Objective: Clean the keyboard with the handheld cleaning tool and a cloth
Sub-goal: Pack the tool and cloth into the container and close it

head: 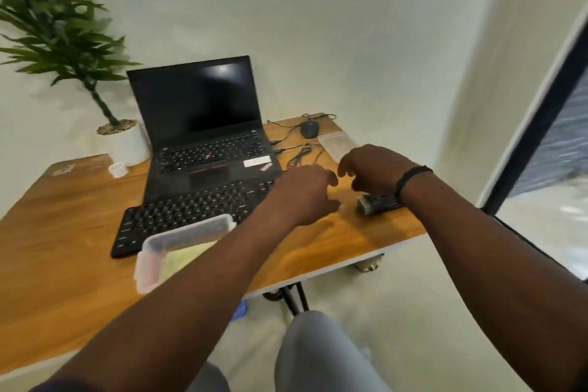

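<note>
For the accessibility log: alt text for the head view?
Both hands, left and right, hover empty over a wooden desk beside a black external keyboard, with a small brush-tipped cleaning tool lying under the right wrist. Behind sit an open laptop and mouse; a clear plastic container sits nearer.

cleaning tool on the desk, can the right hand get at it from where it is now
Probably yes. The cleaning tool lies flat on the desk just below the right hand, whose fingers hang loosely curled and seem to hold nothing. Nothing lies between them; the left hand is off to the side.
</note>
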